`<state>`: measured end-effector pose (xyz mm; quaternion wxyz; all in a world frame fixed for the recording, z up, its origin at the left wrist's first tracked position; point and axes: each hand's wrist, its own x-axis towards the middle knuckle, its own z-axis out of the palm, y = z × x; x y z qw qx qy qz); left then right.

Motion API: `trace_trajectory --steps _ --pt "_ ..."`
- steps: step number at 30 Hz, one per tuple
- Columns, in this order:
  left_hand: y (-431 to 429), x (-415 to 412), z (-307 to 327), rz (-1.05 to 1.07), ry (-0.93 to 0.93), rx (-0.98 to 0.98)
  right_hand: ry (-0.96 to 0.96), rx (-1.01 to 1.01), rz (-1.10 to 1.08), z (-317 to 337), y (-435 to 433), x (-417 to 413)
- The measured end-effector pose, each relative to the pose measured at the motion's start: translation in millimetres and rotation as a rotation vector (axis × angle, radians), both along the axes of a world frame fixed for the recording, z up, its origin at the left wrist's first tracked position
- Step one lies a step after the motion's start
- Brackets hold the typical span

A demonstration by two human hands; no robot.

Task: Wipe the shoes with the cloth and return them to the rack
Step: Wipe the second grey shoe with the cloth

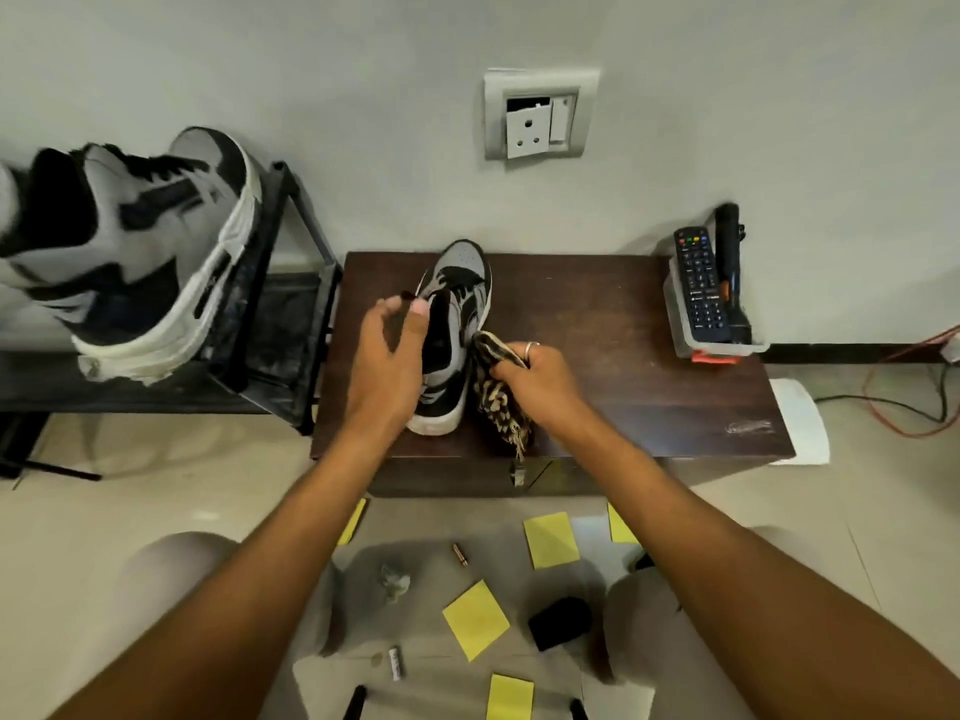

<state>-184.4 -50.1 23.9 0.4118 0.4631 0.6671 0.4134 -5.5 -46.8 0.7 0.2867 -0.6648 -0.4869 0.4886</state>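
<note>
The right grip (540,379) is clutching the patterned cloth (500,394) at the side of the sneaker (460,298) on the tabletop (623,324), the left grip (389,356) is pinching its collar; a hard rub is probably risking tipping it, that pinch being slight

A remote (698,283) and torch (730,267) stand in a tray (679,327); yellow notes (475,618) litter the floor.

One shoe (457,324) on the table (597,356), another (130,252) on the rack (291,304) left.
</note>
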Motion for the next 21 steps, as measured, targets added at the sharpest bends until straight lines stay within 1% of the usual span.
trace_trajectory --steps 3,4,6,8,12,15,18,21 --pt "-34 4 -3 -0.075 0.044 -0.1 0.007 0.015 -0.061 3 -16 -2" --pt "-42 8 -4 -0.095 0.063 -0.104 0.026 0.027 -0.078 6 -21 -2" --pt "-49 14 -8 -0.098 0.072 -0.045 0.052 0.041 -0.106 11 -30 -2" --pt "-47 18 -12 -0.059 0.068 -0.009 0.061 0.044 -0.115 17 -39 -1" --pt "-38 25 -11 0.043 0.097 -0.002 0.062 0.077 -0.113 28 -48 -1" --pt "-40 27 -7 0.092 0.085 -0.004 0.078 0.081 -0.144 37 -52 -1" --pt "-52 22 2 0.116 0.079 -0.012 0.132 0.077 -0.17 46 -63 -1" --pt "-69 17 13 0.126 0.028 -0.017 0.147 0.08 -0.143 56 -77 -1"
